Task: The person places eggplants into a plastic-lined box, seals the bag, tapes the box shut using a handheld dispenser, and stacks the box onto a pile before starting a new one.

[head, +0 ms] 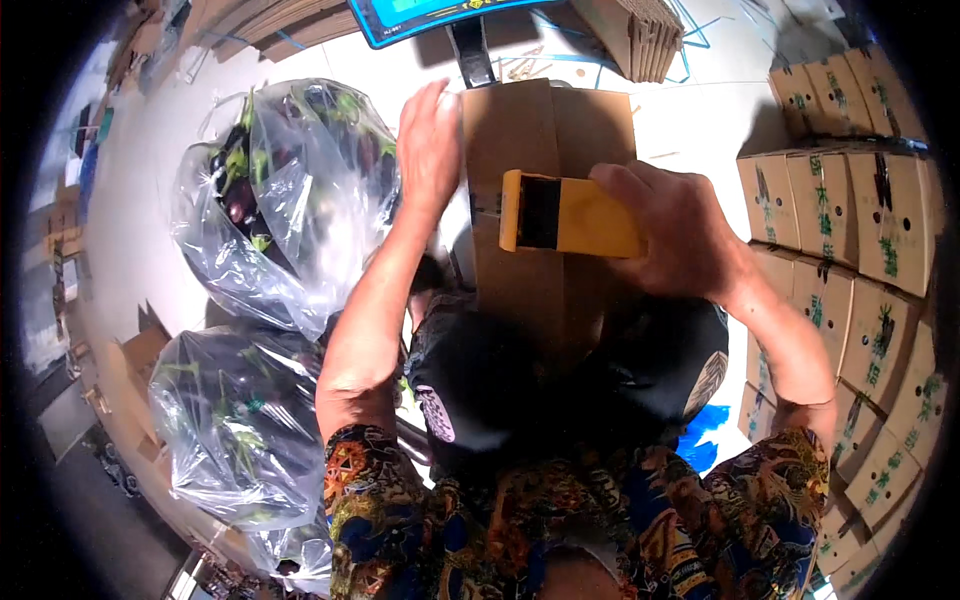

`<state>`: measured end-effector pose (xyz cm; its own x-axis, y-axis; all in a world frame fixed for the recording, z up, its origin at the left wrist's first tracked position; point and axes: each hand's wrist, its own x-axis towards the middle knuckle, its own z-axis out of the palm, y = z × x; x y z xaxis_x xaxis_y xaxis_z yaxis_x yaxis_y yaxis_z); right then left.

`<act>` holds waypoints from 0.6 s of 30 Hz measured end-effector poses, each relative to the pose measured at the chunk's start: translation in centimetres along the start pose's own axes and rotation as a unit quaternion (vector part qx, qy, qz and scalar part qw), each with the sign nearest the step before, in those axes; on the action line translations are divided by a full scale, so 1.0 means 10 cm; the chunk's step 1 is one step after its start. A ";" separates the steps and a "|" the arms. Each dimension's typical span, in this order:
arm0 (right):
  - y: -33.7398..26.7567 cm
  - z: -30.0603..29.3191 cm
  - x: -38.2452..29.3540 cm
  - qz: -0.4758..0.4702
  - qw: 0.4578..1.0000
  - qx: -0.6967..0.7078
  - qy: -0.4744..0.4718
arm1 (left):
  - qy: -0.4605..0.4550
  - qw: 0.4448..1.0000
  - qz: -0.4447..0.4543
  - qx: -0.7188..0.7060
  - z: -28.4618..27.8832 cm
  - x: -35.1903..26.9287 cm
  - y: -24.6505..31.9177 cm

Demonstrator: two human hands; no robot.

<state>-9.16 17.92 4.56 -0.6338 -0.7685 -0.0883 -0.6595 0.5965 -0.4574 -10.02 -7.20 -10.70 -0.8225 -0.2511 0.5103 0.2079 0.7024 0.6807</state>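
A closed brown cardboard carton (517, 127) lies lengthwise before me, its near end between my knees. My right hand (679, 232) grips a yellow handheld tool (596, 217) with a black band, probably a carton stapler, held over the carton's top flaps. At the carton's upper left edge is my left hand (431, 150), fingers stretched out and nothing seen in them; its thumb is hidden, and whether it presses on the carton is unclear. Beyond the carton's far end stands a scale's blue-framed display (450, 16) on a dark post.
Clear plastic bags of eggplants, one upper (300, 195) and one lower (240, 427), stand at my left. Stacked cartons (825, 202) with green print line the right side. Flattened cardboard (637, 37) lies beyond, with blue strapping (697, 34) on the floor.
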 end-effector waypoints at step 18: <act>0.07 -0.02 0.07 -0.061 0.998 0.012 -0.021 | -0.273 0.914 0.192 0.231 0.17 0.40 0.47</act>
<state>-10.14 17.86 4.34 -0.5320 -0.8440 -0.0684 -0.7202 0.4935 -0.4876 -13.22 -3.77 -6.40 -0.9039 0.3539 0.2401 0.3943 0.9071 0.1473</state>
